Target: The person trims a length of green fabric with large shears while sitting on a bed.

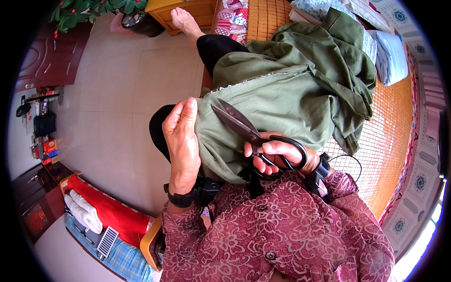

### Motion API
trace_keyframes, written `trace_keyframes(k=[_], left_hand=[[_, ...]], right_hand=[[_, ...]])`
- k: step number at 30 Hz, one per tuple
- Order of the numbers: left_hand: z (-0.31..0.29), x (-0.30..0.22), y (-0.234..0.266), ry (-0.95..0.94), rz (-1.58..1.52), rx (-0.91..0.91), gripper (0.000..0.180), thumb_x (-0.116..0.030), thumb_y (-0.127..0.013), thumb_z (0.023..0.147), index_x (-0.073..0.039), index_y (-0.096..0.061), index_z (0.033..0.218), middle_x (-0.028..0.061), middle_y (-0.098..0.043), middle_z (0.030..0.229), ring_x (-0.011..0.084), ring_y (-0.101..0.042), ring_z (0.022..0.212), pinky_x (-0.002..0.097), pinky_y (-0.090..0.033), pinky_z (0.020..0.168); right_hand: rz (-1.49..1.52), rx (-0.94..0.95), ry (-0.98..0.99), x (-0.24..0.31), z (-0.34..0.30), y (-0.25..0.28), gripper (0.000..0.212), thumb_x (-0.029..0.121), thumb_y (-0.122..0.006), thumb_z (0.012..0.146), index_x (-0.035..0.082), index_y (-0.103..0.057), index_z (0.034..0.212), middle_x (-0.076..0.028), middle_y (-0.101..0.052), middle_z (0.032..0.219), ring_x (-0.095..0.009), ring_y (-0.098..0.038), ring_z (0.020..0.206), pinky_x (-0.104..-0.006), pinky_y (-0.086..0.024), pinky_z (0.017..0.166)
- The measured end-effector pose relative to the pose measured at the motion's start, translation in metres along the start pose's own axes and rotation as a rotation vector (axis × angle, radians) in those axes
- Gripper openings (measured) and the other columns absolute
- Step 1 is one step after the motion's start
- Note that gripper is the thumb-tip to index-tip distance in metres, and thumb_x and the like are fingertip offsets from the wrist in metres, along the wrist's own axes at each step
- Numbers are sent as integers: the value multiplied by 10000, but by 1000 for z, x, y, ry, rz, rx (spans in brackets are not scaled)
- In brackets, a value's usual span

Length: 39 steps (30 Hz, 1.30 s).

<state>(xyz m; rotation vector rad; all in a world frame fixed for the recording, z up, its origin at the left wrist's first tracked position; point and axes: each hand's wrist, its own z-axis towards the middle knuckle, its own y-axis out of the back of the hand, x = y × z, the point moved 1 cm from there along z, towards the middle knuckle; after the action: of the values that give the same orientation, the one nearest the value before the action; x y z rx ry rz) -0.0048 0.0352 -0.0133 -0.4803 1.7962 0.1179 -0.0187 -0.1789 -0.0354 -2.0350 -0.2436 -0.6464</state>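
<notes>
Across my lap lies a large piece of olive-green cloth [282,110], with a pale, frayed cut edge running over it. My left hand [182,143] is raised at the cloth's left edge, its fingers bent and the thumb close against them. The cloth runs in beside the palm; the exact hold is partly hidden. In my right hand [277,155] is a pair of scissors [239,123] with dark blades and black loop handles. The fingers go through and around the loops. The blades lie slightly apart above the cloth, pointing toward the upper left.
I sit on a bed edge with a woven mat [385,174]; folded bedding [390,58] lies at the upper right. A wooden cabinet [174,14] and a potted plant [141,23] stand far ahead. Beyond the tiled floor [122,103], a red-covered seat [115,207] is at lower left.
</notes>
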Motion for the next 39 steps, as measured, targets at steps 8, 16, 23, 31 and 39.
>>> trace_keyframes(k=[8, 16, 23, 31, 39], left_hand=[[-1, 0, -1, 9, 15, 1, 271, -236, -560, 937, 27, -612, 893, -49, -512, 769, 32, -419, 730, 184, -355, 676], [-3, -2, 2, -9, 32, 9, 278, -240, -556, 940, 29, -614, 897, -48, -513, 774, 31, -419, 730, 184, -354, 676], [-4, -2, -1, 37, -2, 58, 255, -206, -545, 945, 41, -611, 936, -23, -561, 822, 34, -465, 751, 186, -393, 697], [-3, -1, -6, 4, 41, 127, 214, -164, -528, 950, 36, -600, 921, -31, -536, 790, 30, -439, 732, 184, -382, 673], [-1, 4, -6, -16, 302, 201, 206, -164, -526, 948, 24, -589, 893, -61, -485, 711, 24, -387, 666, 184, -345, 586]], right_hand=[[-18, 13, 17, 1, 1, -2, 405, 414, -456, 920, 51, -525, 1086, -13, -547, 690, -77, -469, 596, -207, -366, 553], [5, 15, 6, 0, 3, -2, 405, 408, -467, 915, 48, -520, 1092, -17, -550, 700, -78, -474, 600, -207, -366, 549], [19, -38, 53, 1, 7, -6, 406, 399, -475, 915, 41, -510, 1104, -23, -551, 701, -82, -478, 594, -213, -376, 545], [154, -67, 190, -5, 16, -11, 480, 450, -496, 886, 37, -472, 1131, -48, -548, 692, -86, -456, 555, -213, -360, 504], [120, -84, 147, 9, 19, -14, 516, 480, -507, 860, 39, -469, 1126, -56, -542, 679, -90, -435, 528, -210, -341, 479]])
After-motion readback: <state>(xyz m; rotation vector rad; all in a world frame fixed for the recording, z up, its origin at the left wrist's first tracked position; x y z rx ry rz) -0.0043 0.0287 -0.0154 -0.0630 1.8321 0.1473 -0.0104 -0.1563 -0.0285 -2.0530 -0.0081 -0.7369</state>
